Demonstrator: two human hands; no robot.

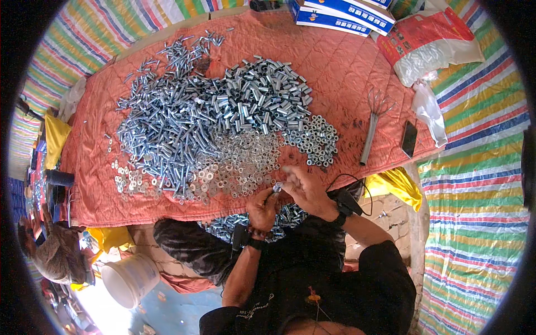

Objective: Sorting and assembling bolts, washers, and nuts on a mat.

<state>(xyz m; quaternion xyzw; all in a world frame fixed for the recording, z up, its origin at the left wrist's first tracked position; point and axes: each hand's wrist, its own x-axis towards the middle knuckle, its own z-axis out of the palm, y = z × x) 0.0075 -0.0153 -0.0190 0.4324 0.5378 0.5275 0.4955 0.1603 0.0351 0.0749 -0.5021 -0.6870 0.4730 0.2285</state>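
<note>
Low in front of me, at the cloth's near edge, my left hand (261, 210) is closed round a small shiny metal fastener (276, 188); its exact kind is partly hidden by the fingers. Beside it my right hand (308, 192) has its fingers stretched and apart, the thumb side close to the fastener. Just beyond the hands lie loose clear and pale washers (245, 153), with a cluster of hex nuts (315, 139) to their right. Farther off are heaps of long bolts (167, 117) and short metal sleeves (262, 92). More metal fasteners (215, 228) lie in my lap, under the hands.
A red quilted cloth (357, 67) covers the table. On its right are a wire whisk-like tool (368, 137), a phone (409, 139) and a plastic bag (435, 47). Blue-white boxes (335, 19) stand at the back. A white bucket (129, 280) and another person (58, 251) are lower left.
</note>
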